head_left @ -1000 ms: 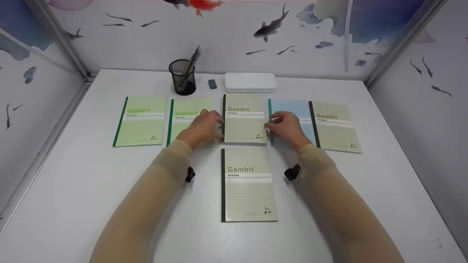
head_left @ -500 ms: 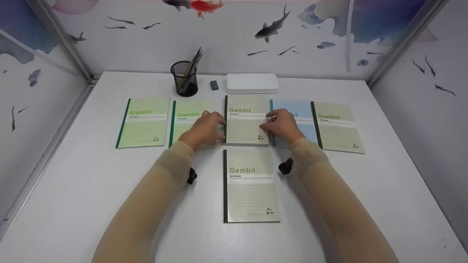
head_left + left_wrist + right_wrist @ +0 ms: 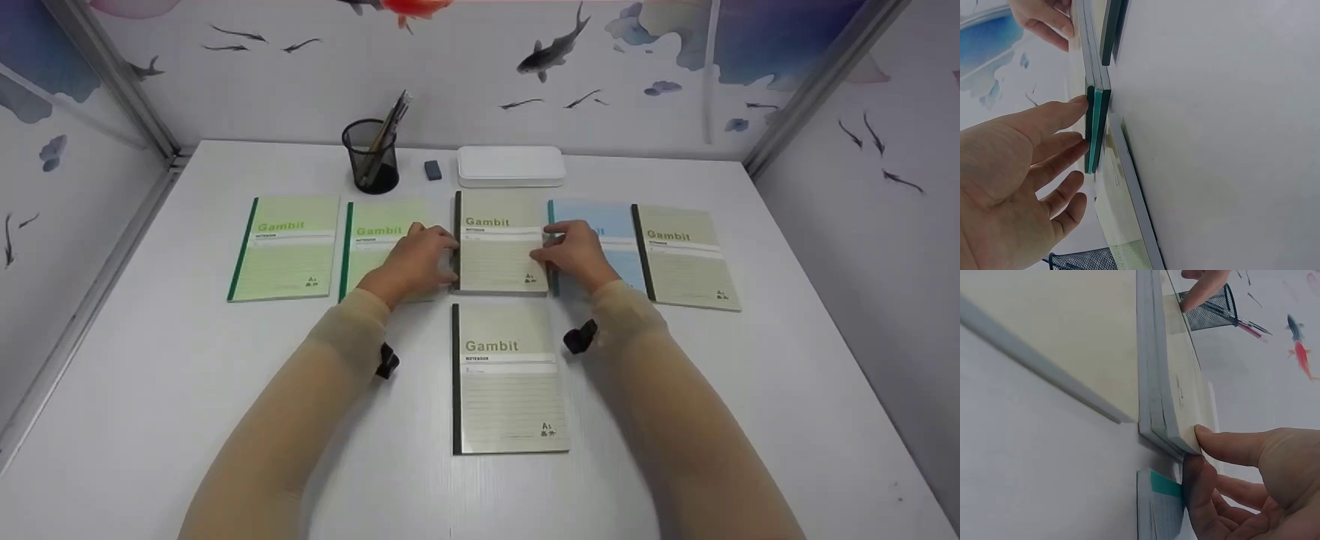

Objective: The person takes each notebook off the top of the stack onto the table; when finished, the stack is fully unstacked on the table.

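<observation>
"Where does the notebook stack (image 3: 495, 259) lie from your hands?"

"Right between them. It's to the right of my left grip (image 3: 415, 261) and to the left of my right grip (image 3: 577, 250), flat, with its long axis running straight away from me and its dark spine facing my left."

"Which grip is nearer?"

"Neither, I'd say; both are at it. My left fingertips touch the spine, loosely bent and clasping nothing. My right thumb lies on the top cover with the fingers curled in at the page edge, so that one pinches, though I can't tell how many layers it takes."

"How many in there?"

"Three, counted by the edges."

"And around you?"

"Five more covers on the desk (image 3: 795, 427). One front tan notebook (image 3: 510, 405) lies just nearer to me than the stack. Two are green: an inner green notebook (image 3: 381, 225) partly under my left grip, and an outer green notebook (image 3: 285, 259) farther left. Under my right grip is one blue notebook (image 3: 611, 217), with one outer tan notebook (image 3: 688, 266) beyond it to the right."

"Past your grips?"

"One white case (image 3: 511, 166) just behind the stack, one eraser (image 3: 433, 170) left of that, and one mesh cup (image 3: 373, 159) beyond my left grip. The pens in it overlap too much to count."
</observation>
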`<state>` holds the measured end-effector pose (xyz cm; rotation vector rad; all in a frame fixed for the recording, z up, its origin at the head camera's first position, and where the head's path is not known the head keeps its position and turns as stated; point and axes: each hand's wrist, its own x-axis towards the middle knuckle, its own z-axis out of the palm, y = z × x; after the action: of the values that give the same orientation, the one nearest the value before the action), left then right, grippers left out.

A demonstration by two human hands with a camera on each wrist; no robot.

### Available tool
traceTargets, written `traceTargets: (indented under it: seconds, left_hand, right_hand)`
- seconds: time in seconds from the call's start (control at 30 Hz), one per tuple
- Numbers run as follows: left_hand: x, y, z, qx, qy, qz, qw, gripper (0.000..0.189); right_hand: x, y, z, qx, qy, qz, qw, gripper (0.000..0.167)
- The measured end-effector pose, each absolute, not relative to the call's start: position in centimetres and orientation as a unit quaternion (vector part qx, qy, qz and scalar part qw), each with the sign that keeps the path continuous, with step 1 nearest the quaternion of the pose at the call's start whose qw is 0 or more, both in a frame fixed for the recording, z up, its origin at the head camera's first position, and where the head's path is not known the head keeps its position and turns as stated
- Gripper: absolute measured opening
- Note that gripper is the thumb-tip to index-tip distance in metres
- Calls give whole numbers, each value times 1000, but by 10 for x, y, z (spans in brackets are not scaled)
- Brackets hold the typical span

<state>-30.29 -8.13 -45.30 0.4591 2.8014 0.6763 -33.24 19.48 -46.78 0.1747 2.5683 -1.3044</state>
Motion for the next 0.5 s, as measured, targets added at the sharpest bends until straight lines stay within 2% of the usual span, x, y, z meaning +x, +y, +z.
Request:
traceTargets:
  seconds: [0.23,0.5]
  left_hand:
    - [-303,-81,-455,146,948,254,124,55]
    - [-304,-83,-458,157,946,255,125,54]
  right_hand:
    - [-337,203,-473,101,844,-501,161,53]
    - [-334,213,-471,75,825,-539,153,54]
